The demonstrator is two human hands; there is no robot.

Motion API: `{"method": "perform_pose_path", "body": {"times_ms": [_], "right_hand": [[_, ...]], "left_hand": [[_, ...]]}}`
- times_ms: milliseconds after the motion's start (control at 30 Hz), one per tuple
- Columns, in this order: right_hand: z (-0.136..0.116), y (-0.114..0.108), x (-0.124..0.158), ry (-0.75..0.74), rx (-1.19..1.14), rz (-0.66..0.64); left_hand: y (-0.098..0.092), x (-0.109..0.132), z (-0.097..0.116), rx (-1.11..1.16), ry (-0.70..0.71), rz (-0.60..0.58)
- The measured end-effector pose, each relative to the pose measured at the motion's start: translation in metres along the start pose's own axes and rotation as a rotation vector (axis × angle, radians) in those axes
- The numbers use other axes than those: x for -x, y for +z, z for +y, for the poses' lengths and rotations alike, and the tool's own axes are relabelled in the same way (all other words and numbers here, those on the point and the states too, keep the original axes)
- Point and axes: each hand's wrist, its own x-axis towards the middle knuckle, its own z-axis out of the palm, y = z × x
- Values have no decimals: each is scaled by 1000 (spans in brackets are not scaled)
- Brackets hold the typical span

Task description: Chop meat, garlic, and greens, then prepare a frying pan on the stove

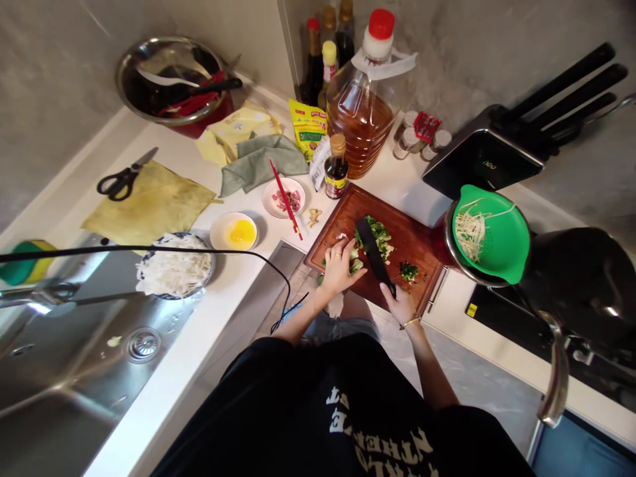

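Observation:
A reddish wooden cutting board (407, 232) lies on the white counter in front of me. My right hand (401, 305) is closed round the handle of a black knife (372, 250), whose blade rests across green leafy vegetables (380, 233) on the board. My left hand (338, 266) presses down on the uncut greens (356, 265) just left of the blade, fingers curled. A small pile of finely chopped greens (409, 270) lies at the board's right side.
A green colander (497, 245) with bean sprouts sits in a metal pot right of the board. A large oil bottle (365, 106), sauce bottle (336, 169), meat dish with red chopsticks (284, 197), egg bowl (233, 232), noodle bowl (173, 268), sink (74, 344) and black cable (149, 249) lie around.

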Motion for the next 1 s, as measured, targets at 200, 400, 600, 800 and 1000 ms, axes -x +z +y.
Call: {"method": "perform_pose_path", "body": {"times_ms": [200, 400, 600, 800, 1000], "right_hand": [[-3, 7, 27, 50, -175, 205], [-11, 4, 34, 140, -304, 230], [-8, 9, 38, 136, -265, 233], [-2, 11, 36, 73, -157, 209], [-2, 9, 33, 20, -108, 153]], "left_hand": [[-2, -47, -21, 44, -56, 86], [8, -108, -12, -66, -15, -57], [-14, -114, -21, 238, -28, -7], [-25, -88, -40, 479, -227, -21], [-28, -60, -63, 654, -407, 117]]}}
